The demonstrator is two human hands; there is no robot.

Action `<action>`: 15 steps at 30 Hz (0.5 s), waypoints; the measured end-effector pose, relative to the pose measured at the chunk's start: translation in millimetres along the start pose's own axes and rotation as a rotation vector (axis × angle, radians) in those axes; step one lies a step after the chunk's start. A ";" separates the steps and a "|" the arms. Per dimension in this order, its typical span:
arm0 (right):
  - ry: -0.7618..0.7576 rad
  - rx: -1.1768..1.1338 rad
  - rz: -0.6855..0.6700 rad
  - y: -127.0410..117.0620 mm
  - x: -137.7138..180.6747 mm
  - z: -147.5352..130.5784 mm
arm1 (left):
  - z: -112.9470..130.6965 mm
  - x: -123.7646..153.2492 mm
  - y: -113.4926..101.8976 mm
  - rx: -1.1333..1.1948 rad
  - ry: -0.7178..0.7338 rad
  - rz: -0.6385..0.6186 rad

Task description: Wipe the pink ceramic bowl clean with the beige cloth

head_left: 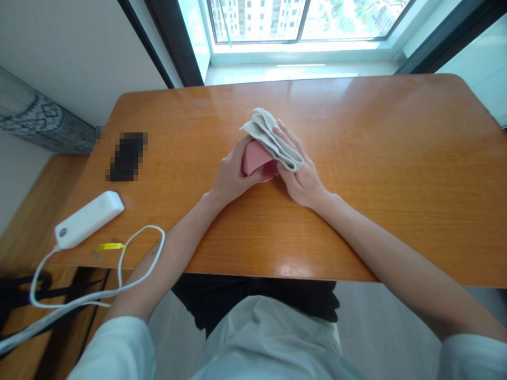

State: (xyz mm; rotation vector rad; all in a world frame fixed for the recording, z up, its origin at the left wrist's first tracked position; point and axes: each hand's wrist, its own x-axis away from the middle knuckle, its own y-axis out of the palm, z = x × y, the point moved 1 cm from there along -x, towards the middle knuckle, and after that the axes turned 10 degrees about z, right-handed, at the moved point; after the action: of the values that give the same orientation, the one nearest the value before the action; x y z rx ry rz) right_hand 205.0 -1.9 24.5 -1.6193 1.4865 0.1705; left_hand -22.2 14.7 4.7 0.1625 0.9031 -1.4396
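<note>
A pink object [256, 157], perhaps a cup or small box, is held just above the middle of the table. My left hand [236, 170] is closed round its left side, thumb and fingers on the pink surface. In my right hand [300, 171] is a folded grey-white cloth [273, 138], pressed against the top and right of the pink object. The cloth hides much of that object, so its full shape does not show. Some of my right fingers lie along the back of the cloth.
The wooden table [396, 174] reaches to a window sill [269, 73]. At left lie a blurred dark object [127, 157], a white power strip [89, 219] and a yellow tag [111, 246]. A white cable [152, 266] loops over my left forearm.
</note>
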 end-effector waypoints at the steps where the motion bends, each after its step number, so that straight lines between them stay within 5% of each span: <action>1: 0.057 -0.020 -0.003 0.6 -2.5 2.3 | 2.6 -1.1 -1.5 0.011 0.016 0.001; 5: 0.200 -0.078 -0.006 0.5 -8.9 5.1 | 7.5 -3.5 -6.3 -0.012 -0.021 -0.045; 15: 0.150 -0.076 -0.007 -0.7 -7.8 9.0 | -4.8 -6.4 -2.9 0.099 0.098 0.022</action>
State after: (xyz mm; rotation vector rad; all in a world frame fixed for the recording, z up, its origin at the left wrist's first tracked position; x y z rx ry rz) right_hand 207.6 9.8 24.5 -1.7299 1.6043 0.1039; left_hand -26.1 22.0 6.6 0.3186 0.9069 -1.4667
